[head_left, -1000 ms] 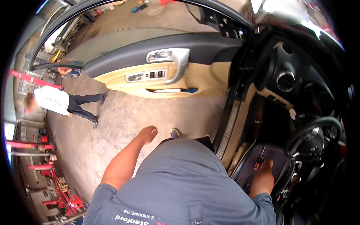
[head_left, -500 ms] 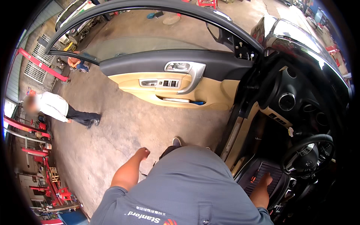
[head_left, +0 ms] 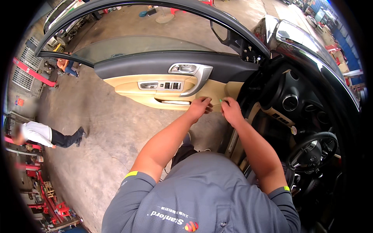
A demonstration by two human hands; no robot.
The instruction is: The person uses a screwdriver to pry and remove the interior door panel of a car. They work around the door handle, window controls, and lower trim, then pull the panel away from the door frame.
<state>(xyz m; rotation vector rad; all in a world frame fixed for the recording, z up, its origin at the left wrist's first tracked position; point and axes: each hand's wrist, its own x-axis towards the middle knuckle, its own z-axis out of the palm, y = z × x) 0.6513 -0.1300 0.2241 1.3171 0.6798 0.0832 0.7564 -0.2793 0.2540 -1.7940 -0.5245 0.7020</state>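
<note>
Both bare hands are raised in front of the lower part of the open car door's beige-and-black trim panel (head_left: pixel 128 86). My left hand (head_left: pixel 199 108) is beside the door pocket, its fingers loosely bent and slightly apart, with nothing visible in them. A short gap away, my right hand (head_left: pixel 232 111) is closed in a pinch. A small green piece (head_left: pixel 221 101) shows at its fingertips; the rest is hidden. In the pocket lies a long white item (head_left: pixel 175 103), partly behind my left hand. Above are the silver door handle trim (head_left: pixel 202 79) and window switches (head_left: pixel 171 85).
Metal fasteners show at the bare mirror corner (head_left: pixel 250 54) of the door. To the right are the steering wheel (head_left: pixel 312 153) and dashboard. A person in a white top (head_left: pixel 37 134) stands at left; another person (head_left: pixel 68 66) is farther back. Red lifting arms (head_left: pixel 35 72) line the left wall.
Both hands have come up to the door panel, the right from over the seat, the left from my side. A green piece now shows in my right hand. The view has shifted slightly.
</note>
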